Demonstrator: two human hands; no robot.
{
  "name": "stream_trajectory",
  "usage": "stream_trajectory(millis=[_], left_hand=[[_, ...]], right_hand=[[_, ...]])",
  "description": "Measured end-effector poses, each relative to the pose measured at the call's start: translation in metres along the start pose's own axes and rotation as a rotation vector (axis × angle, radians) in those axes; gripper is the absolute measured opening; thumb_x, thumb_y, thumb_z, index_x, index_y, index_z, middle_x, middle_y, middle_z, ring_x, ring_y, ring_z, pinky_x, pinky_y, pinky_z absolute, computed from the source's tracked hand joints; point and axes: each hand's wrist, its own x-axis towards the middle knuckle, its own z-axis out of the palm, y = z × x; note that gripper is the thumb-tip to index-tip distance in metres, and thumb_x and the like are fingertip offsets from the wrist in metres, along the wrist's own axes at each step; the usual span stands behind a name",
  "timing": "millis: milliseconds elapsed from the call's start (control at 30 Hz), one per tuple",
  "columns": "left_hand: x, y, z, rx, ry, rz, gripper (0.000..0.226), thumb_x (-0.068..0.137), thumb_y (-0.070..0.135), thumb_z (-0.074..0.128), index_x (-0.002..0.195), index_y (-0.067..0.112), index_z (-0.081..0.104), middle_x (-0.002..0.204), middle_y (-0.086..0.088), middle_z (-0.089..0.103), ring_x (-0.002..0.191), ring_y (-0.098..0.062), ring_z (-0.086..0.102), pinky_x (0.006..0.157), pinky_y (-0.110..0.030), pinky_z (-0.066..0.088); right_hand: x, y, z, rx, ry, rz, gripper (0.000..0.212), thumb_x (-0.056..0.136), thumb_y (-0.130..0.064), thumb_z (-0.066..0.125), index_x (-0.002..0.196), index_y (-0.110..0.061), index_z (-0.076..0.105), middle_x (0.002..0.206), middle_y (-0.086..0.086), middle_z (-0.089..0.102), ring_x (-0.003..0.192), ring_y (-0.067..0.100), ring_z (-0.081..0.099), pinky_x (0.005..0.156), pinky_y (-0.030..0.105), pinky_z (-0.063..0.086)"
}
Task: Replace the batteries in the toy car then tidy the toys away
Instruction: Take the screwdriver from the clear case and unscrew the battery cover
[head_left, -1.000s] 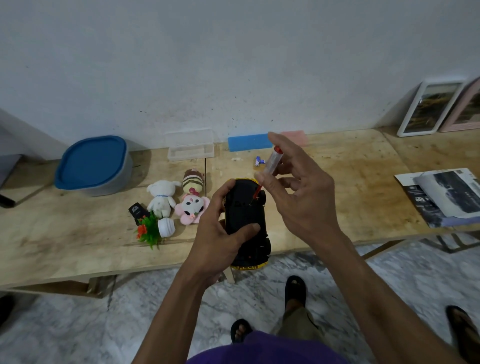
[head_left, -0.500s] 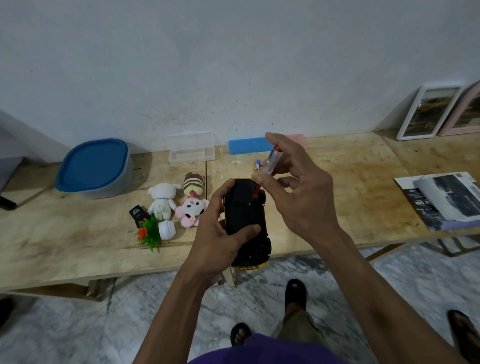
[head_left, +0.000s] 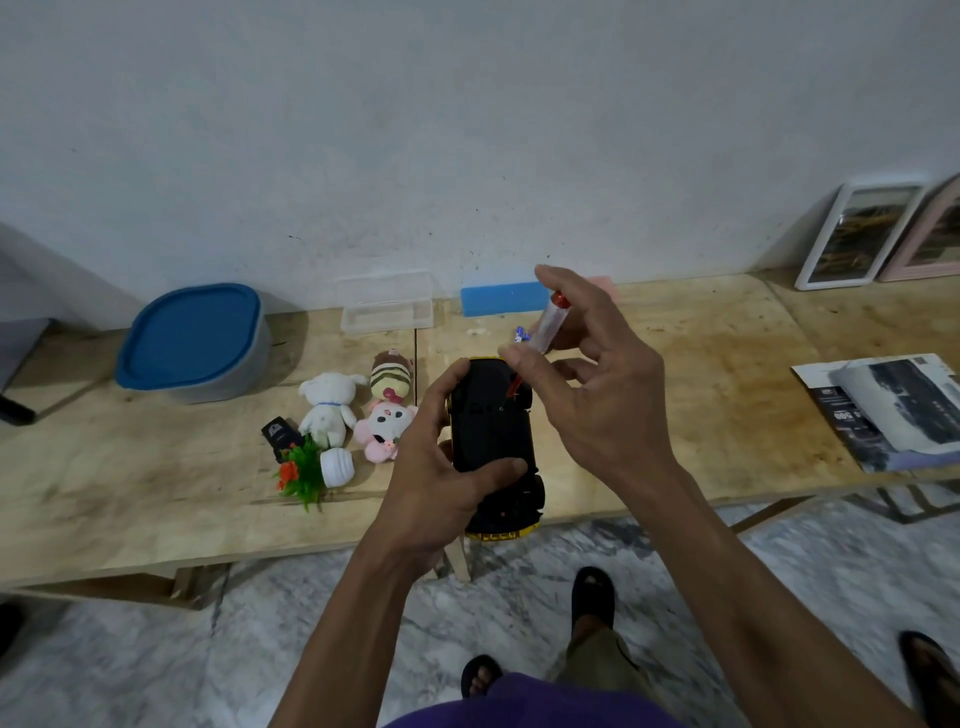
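Note:
My left hand (head_left: 434, 478) grips a yellow toy car (head_left: 491, 436) turned belly-up, black underside facing me, above the front edge of the wooden table (head_left: 701, 395). My right hand (head_left: 597, 395) pinches a small screwdriver (head_left: 540, 332) with a clear handle and red tip; the tip touches the far end of the car's underside. Small blue-and-white batteries (head_left: 521, 334) lie on the table just behind the car, partly hidden by my fingers.
To the left lie a white plush (head_left: 328, 410), a striped plush (head_left: 390, 375), a pink plush (head_left: 385, 428), a small black item (head_left: 278, 434) and a toy plant in a white pot (head_left: 311, 467). A blue-lidded bin (head_left: 192, 343), clear box (head_left: 387, 306), blue sponge (head_left: 501, 299), magazines (head_left: 883, 410) and picture frames (head_left: 857, 234) stand around.
My right fingers shift slightly around the screwdriver handle while its tip stays on the car. The car and my left hand hold the same place.

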Motion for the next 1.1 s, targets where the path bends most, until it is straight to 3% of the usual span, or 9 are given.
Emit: stream_trajectory(millis=[200, 333, 400, 467, 533, 633, 833, 967, 1100], left_hand=[[0.004, -0.002, -0.006, -0.007, -0.013, -0.028, 0.103, 0.064, -0.015, 0.085, 0.144, 0.036, 0.044, 0.137, 0.003, 0.054, 0.100, -0.010, 0.070, 0.079, -0.040, 0.062], [0.006, -0.004, -0.012, -0.014, -0.044, -0.069, 0.112, 0.051, -0.008, 0.089, 0.141, 0.044, 0.046, 0.135, -0.002, 0.054, 0.101, -0.012, 0.069, 0.077, -0.042, 0.062], [0.007, -0.002, -0.014, -0.002, -0.047, -0.068, 0.114, 0.050, -0.008, 0.090, 0.141, 0.044, 0.045, 0.136, 0.000, 0.053, 0.101, -0.009, 0.069, 0.075, -0.039, 0.061], [0.008, -0.001, -0.015, 0.020, -0.056, -0.042, 0.115, 0.054, -0.015, 0.089, 0.144, 0.039, 0.043, 0.138, 0.002, 0.053, 0.101, -0.005, 0.068, 0.073, -0.035, 0.061], [0.009, 0.001, -0.014, 0.025, -0.068, -0.024, 0.113, 0.059, -0.019, 0.085, 0.147, 0.034, 0.039, 0.139, 0.007, 0.053, 0.100, -0.002, 0.068, 0.072, -0.030, 0.060], [0.011, 0.001, -0.014, 0.033, -0.074, -0.018, 0.112, 0.061, -0.019, 0.085, 0.149, 0.033, 0.038, 0.139, 0.014, 0.054, 0.105, 0.000, 0.066, 0.076, -0.028, 0.059], [0.012, -0.008, -0.017, 0.014, -0.059, -0.073, 0.112, 0.057, -0.017, 0.087, 0.144, 0.038, 0.043, 0.126, 0.019, 0.065, 0.104, -0.008, 0.069, 0.081, -0.038, 0.061], [0.010, -0.012, -0.017, 0.010, -0.019, -0.096, 0.114, 0.059, -0.022, 0.083, 0.147, 0.036, 0.040, 0.132, 0.010, 0.059, 0.095, -0.003, 0.070, 0.073, -0.029, 0.060], [0.013, -0.013, -0.021, 0.013, 0.001, -0.091, 0.116, 0.058, -0.022, 0.083, 0.148, 0.036, 0.039, 0.139, 0.001, 0.053, 0.094, 0.000, 0.069, 0.073, -0.027, 0.059]], right_hand=[[0.007, 0.001, 0.002, 0.067, -0.088, 0.086, 0.055, 0.097, -0.011, 0.063, 0.146, -0.024, 0.043, 0.106, -0.002, 0.070, 0.095, 0.011, 0.072, 0.082, 0.033, 0.061], [0.020, -0.003, -0.003, 0.133, -0.094, 0.157, 0.035, 0.100, -0.006, 0.052, 0.128, -0.025, 0.053, 0.079, 0.000, 0.059, 0.065, 0.019, 0.059, 0.061, 0.037, 0.054], [0.023, 0.002, -0.005, -0.006, -0.230, 0.175, 0.020, 0.098, -0.011, 0.056, 0.113, -0.022, 0.064, 0.070, -0.013, 0.055, 0.060, 0.009, 0.053, 0.058, 0.027, 0.048], [0.020, 0.008, -0.001, -0.201, -0.459, 0.193, 0.014, 0.095, -0.019, 0.063, 0.105, -0.023, 0.071, 0.080, -0.019, 0.063, 0.076, -0.001, 0.061, 0.071, 0.025, 0.053], [0.014, 0.014, 0.005, -0.363, -0.599, 0.187, 0.017, 0.093, -0.026, 0.063, 0.107, -0.029, 0.072, 0.098, -0.013, 0.070, 0.093, 0.008, 0.064, 0.081, 0.037, 0.055], [0.013, 0.012, 0.010, -0.407, -0.618, 0.232, 0.021, 0.092, -0.031, 0.061, 0.111, -0.036, 0.070, 0.107, -0.010, 0.069, 0.100, 0.015, 0.063, 0.085, 0.043, 0.054], [0.015, 0.009, 0.015, -0.402, -0.674, 0.288, 0.014, 0.090, -0.028, 0.066, 0.104, -0.033, 0.066, 0.101, -0.006, 0.060, 0.094, 0.017, 0.059, 0.083, 0.046, 0.053], [0.013, 0.008, 0.012, -0.310, -0.665, 0.327, 0.016, 0.088, -0.023, 0.069, 0.095, -0.037, 0.064, 0.104, -0.006, 0.056, 0.100, 0.017, 0.059, 0.087, 0.046, 0.053], [0.007, 0.014, 0.013, -0.306, -0.649, 0.320, 0.026, 0.091, -0.015, 0.065, 0.106, -0.036, 0.069, 0.106, -0.011, 0.066, 0.100, 0.010, 0.060, 0.084, 0.029, 0.051]])
